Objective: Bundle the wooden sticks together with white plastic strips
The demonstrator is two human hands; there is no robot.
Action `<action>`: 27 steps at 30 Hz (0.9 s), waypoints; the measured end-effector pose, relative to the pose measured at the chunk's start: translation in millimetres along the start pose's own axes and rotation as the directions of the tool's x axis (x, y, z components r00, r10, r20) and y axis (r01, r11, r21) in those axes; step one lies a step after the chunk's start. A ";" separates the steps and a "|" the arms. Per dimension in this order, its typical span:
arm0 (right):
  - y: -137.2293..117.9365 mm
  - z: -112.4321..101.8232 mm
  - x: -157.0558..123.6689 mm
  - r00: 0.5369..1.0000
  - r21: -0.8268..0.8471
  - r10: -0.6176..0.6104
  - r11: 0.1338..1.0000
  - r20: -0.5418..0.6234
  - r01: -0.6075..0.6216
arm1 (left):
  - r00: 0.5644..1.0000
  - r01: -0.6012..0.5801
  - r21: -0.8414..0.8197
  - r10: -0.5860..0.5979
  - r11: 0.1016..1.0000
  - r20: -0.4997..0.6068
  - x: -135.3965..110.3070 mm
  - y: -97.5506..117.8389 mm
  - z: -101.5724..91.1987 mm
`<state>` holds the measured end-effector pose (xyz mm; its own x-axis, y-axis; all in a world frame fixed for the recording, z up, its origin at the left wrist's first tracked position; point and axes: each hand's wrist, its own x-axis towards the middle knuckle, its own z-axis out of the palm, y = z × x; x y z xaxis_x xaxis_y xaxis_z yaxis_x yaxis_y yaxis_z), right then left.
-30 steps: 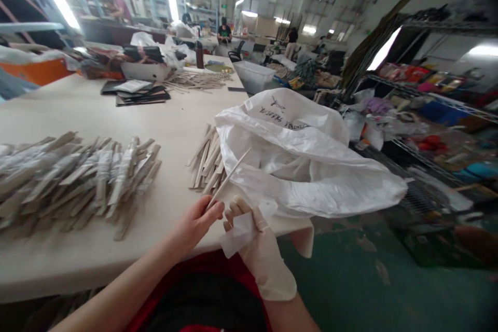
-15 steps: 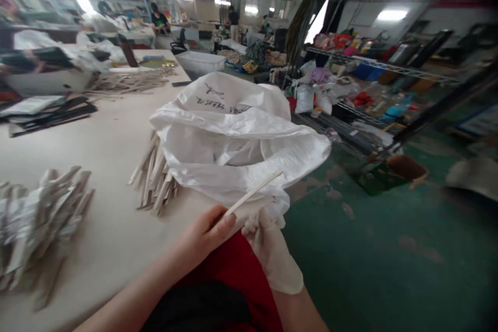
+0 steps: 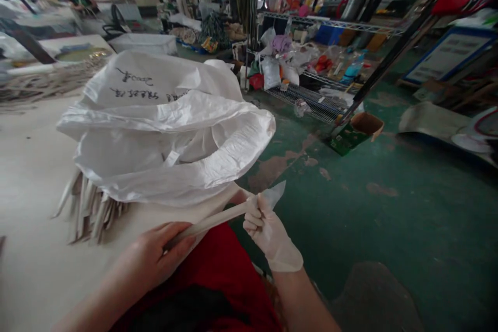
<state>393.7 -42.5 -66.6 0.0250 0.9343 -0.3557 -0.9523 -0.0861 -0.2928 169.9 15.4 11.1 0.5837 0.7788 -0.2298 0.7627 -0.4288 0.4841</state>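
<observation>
A thin pale stick (image 3: 218, 219) lies across both hands just off the table's near edge. My bare left hand (image 3: 155, 254) is closed on its near end. My right hand (image 3: 268, 228), in a white glove, is closed around the far end, where a small clear wrapper (image 3: 274, 194) sticks up from the fist. Just beyond the hands a big white woven sack (image 3: 163, 129) with handwriting on it lies crumpled on the pale table (image 3: 31, 207). A loose pile of flat sticks (image 3: 89, 205) pokes out from under the sack on the left.
A green floor (image 3: 369, 218) spreads to the right. A wire shelf rack (image 3: 311, 98) with bags and bright items stands beyond, with a small open cardboard box (image 3: 358, 129) beside it. Further back are a clear plastic bin (image 3: 143, 41) and other people at distant tables.
My view has swung right, so the wrapped bundles at the left have left the frame. The stick has tipped from upright to nearly level, and my right hand now grips its far end.
</observation>
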 end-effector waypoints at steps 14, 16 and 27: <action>67.5 0.6 4.1 0.988 -0.393 -0.103 0.918 -0.118 0.049 | 0.989 0.039 0.048 -0.046 0.998 0.141 16.0 7.2 30.7; 76.4 1.4 4.6 0.975 -0.437 -0.174 0.894 -0.136 0.099 | 0.985 0.084 -0.049 -0.076 0.995 0.158 14.2 2.0 33.7; 66.6 0.9 -1.2 0.941 -0.198 -0.192 0.970 -0.278 0.140 | 0.985 0.087 -0.099 -0.071 0.991 0.156 -7.7 -11.0 29.0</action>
<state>329.9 -49.0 -84.9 0.2912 0.7999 -0.5248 -0.8600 -0.0214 -0.5098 165.0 0.8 -17.0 0.5641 0.7262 -0.3929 0.7796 -0.3118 0.5431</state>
